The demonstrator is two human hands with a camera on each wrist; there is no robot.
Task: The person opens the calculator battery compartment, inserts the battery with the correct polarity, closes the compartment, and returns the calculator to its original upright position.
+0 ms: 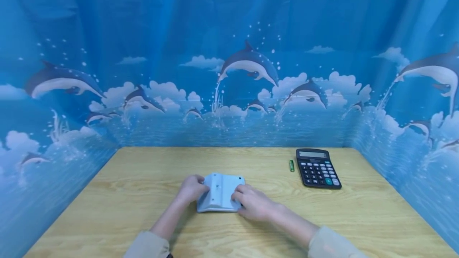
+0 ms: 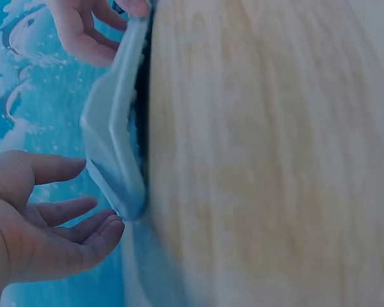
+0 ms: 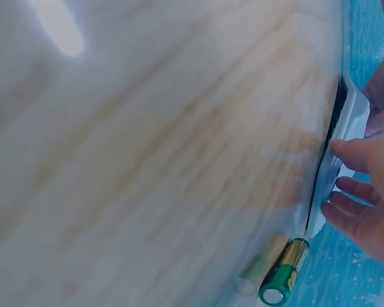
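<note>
A pale blue calculator-like device (image 1: 225, 194) lies back side up on the table, with a raised ridge and small screw holes showing. Its dark underside is mostly hidden. My left hand (image 1: 193, 188) holds its left edge between thumb and fingers; in the left wrist view, the fingertips meet that end of the casing (image 2: 105, 118). My right hand (image 1: 252, 201) grips the right edge, its thumb at the near side in the right wrist view. A small dark patch beside the right fingers is too unclear to identify.
To the right, a black calculator (image 1: 318, 169) lies face up with its screen and keys showing. A green battery (image 1: 292, 166) lies just left of it. A blue dolphin-print curtain (image 1: 229, 71) surrounds the wooden table (image 1: 143, 170) at the back and sides.
</note>
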